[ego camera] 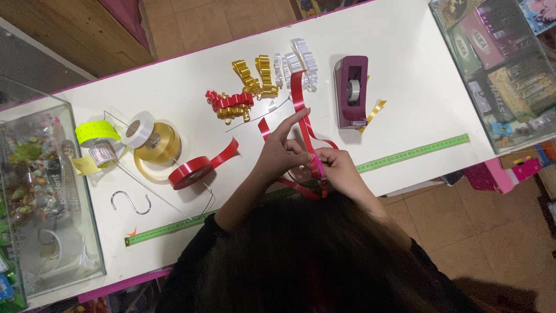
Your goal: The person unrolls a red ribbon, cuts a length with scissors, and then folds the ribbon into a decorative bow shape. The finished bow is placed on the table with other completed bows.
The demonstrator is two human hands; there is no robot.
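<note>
Red ribbon (299, 107) runs up white table (417, 81), low end pinched by both hands near front edge. Left hand (280, 153) grips strip, index finger straight. Right hand (339, 168) closed on looped ribbon. Tape dispenser (351, 91) just beside; finished bows (255, 87) behind; ribbon rolls (156, 145) left.

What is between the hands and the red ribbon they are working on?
Nothing visible. The left hand and right hand both touch the red ribbon directly. The tape dispenser stands apart to the right, the finished bows further back.
</note>
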